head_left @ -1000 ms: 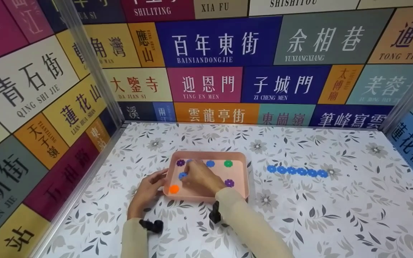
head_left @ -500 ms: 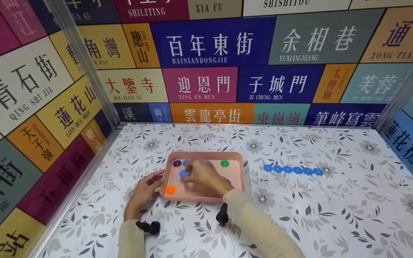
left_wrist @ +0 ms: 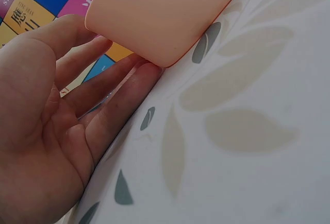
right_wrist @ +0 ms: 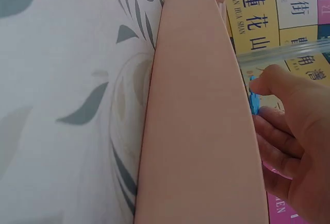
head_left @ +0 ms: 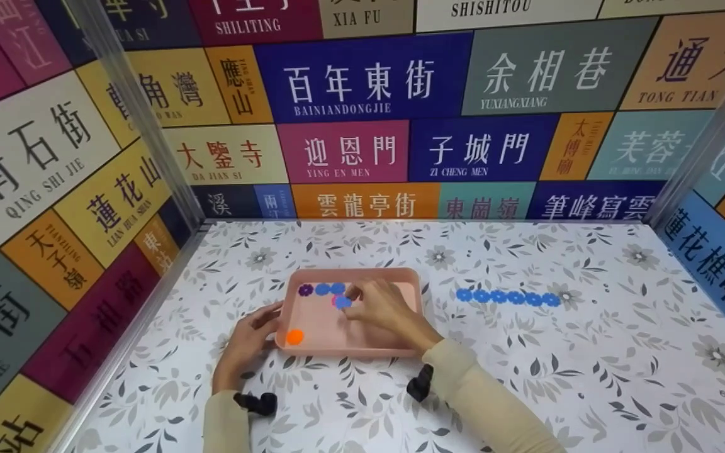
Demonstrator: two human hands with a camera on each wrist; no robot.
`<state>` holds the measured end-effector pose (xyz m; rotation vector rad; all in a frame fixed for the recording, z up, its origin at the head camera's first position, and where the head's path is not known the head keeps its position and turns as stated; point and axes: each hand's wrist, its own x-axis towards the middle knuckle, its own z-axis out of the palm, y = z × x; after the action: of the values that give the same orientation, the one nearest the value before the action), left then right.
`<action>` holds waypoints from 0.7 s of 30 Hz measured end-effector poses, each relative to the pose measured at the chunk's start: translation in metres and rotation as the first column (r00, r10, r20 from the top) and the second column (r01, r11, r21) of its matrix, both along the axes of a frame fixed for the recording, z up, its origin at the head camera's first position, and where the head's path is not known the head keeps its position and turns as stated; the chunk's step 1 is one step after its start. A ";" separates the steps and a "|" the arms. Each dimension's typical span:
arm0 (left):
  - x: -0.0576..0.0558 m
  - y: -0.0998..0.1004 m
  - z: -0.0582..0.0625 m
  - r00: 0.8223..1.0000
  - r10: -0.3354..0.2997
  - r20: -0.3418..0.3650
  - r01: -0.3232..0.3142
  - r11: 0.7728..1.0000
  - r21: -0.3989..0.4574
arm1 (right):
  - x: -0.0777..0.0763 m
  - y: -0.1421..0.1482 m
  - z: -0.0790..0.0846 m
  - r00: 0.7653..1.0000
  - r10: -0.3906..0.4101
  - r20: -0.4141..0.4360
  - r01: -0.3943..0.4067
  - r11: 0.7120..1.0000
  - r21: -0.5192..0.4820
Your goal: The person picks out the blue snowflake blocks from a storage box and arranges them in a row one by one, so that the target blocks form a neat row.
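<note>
My right hand [head_left: 382, 308] is over the pink tray [head_left: 350, 352], pinching a blue flower-shaped plastic piece [head_left: 343, 302] between thumb and index finger. The same blue piece [right_wrist: 253, 98] shows just past the tray wall in the right wrist view, edge-on at the fingertips. A bit of a magenta piece [head_left: 335, 301] peeks out behind it. At the tray's left side, my left hand [head_left: 249, 343] touches the corner with fingers extended. In the left wrist view, the left hand [left_wrist: 77, 100] has its thumb near the rim and its other fingertips at the lower wall.
In the tray lie a purple piece [head_left: 305, 290], blue pieces [head_left: 323, 289] along the back, and an orange piece [head_left: 295, 337] at front left. Right of the tray, several blue flower pieces form a joined row [head_left: 507, 297] on the floral tabletop [head_left: 526, 377]. Sign-covered walls [head_left: 362, 151] enclose the table.
My right hand has shifted right inside the tray with the blue piece, now covering the green and second purple pieces. The left hand stays at the tray corner. The head view has panned slightly.
</note>
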<state>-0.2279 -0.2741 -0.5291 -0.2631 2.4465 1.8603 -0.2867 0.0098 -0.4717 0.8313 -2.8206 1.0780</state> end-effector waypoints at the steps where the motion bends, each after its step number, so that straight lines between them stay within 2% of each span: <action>1: 0.000 0.000 0.000 1.000 0.002 0.003 -0.002 1.000 0.004 | 0.001 0.004 0.001 1.000 -0.013 -0.017 0.013 1.000 0.012; 7: 0.001 -0.001 -0.002 1.000 -0.004 0.019 0.004 1.000 0.004 | 0.006 0.028 0.007 0.995 -0.081 -0.065 0.084 0.996 0.042; 15: 0.001 0.000 0.001 0.998 0.014 0.064 -0.013 1.000 -0.006 | 0.014 0.061 0.012 0.978 -0.185 -0.096 0.185 0.983 -0.003; 21: 0.001 0.000 0.001 0.998 0.010 0.061 -0.009 1.000 -0.013 | 0.018 0.089 0.015 0.961 -0.247 -0.127 0.243 0.969 -0.048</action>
<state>-0.2264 -0.2741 -0.5279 -0.3279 2.4225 1.8125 -0.2686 0.0990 -0.4568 0.5116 -2.6980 0.9894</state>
